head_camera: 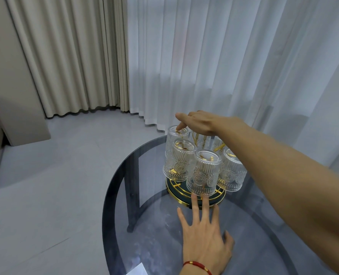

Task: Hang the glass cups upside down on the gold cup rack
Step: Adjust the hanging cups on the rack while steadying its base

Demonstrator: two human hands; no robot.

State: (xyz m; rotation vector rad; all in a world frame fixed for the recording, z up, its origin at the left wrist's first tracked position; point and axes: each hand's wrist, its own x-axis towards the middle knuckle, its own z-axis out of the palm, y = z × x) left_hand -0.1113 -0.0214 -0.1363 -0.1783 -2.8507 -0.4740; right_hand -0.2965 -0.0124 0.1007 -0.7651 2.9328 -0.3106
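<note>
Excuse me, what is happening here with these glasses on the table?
A person is loading embossed glass cups upside down onto a gold cup rack on a round smoked-glass table. Several cups already hang on it. The right hand reaches over the rack, its fingers touching the base of the far-left cup. The left hand lies open, fingertips by the rack's base.

A single head-worn wide-angle view looks forward and steeply down from above a round smoked-glass table (125,195), whose top fills the lower middle and lower right of the frame. The camera sits close: the right forearm (283,185) looms large from the right edge. The gold cup rack (176,190) lies just below frame centre. Curtains (224,56) across the upper half bow outward, probably from lens distortion. No second view shares the scene.
</note>
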